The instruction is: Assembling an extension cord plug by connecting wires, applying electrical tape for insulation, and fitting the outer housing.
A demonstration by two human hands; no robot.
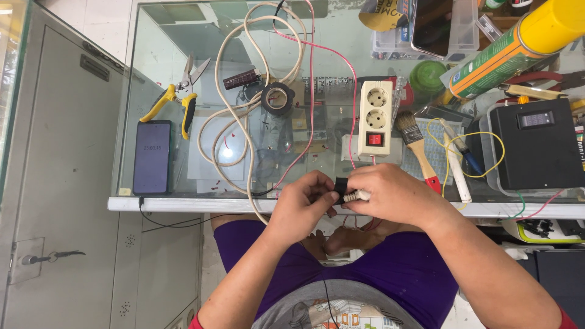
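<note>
1. The small black plastic plug body (340,186) is mostly covered by fingers; only one corner shows. What lies inside it cannot be made out.
2. The left hand (300,204) is closed, pinching the plug body from its left side, just over the glass table's white front edge (183,205).
3. The right hand (390,194) is closed around the ribbed white cord sleeve (356,195), which meets the plug body between both hands.
4. Just beyond the right hand lie a white two-socket power strip with a red switch (375,119) and a wooden-handled paintbrush (416,146).
5. Beyond the left hand coils a cream cable (234,116); farther left lie yellow-handled snips (177,97) and a dark smartphone (152,156).
</note>
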